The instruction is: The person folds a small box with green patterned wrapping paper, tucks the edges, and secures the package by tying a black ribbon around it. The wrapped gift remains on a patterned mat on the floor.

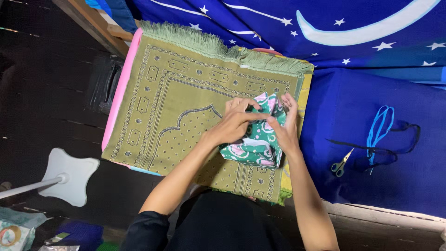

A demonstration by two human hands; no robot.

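A green cloth [254,142] with pink-and-white floral print lies bunched and partly folded on the olive mat.

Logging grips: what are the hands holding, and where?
Both hold the green patterned cloth at its top edge: left hand on the left, right hand on the right.

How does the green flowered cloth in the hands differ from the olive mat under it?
The green flowered cloth is small, bunched and gripped by the left hand and right hand; the olive mat is large and lies flat. The cloth shows pink blooms; the mat has geometric patterns and a fringe. Both are textiles.
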